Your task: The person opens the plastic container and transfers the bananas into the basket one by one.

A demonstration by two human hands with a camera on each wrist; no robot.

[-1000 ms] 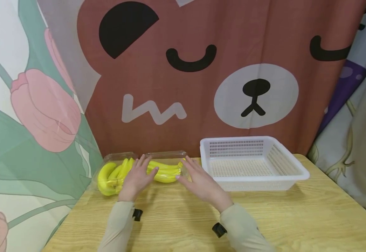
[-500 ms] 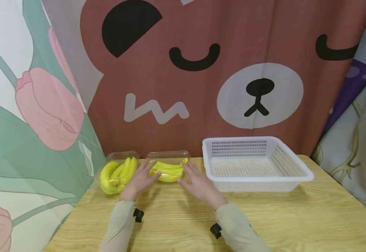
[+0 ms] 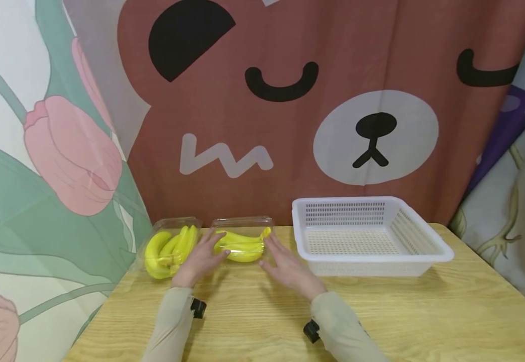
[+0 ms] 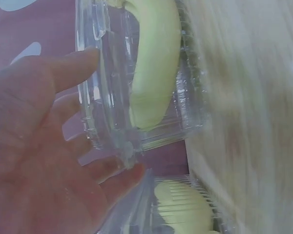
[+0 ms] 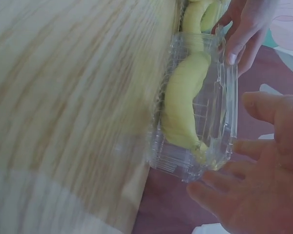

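Note:
Two clear plastic boxes of bananas stand side by side at the table's far left. My left hand (image 3: 201, 260) is over the left end of the right-hand box (image 3: 241, 222), its fingers loosely extended and the thumb at the lid's edge in the left wrist view. Yellow bananas (image 3: 244, 246) lie lengthwise inside that box. At its other end is my right hand (image 3: 293, 271), fingers spread and fairly straight; whether the fingertips touch the plastic I cannot tell. Left of my left hand, the other box (image 3: 176, 221) holds curved bananas (image 3: 157, 254).
A white perforated plastic basket (image 3: 373, 258) stands to the right of my right hand. The wooden table (image 3: 253, 317) meets a brown bear-print curtain (image 3: 226, 196) at the back. A tulip-print cloth (image 3: 72, 156) borders the left side.
Both hands have drawn slightly back toward me, uncovering more of the banana stem at the right. The boxes stay put on the table. The head view has shifted a little.

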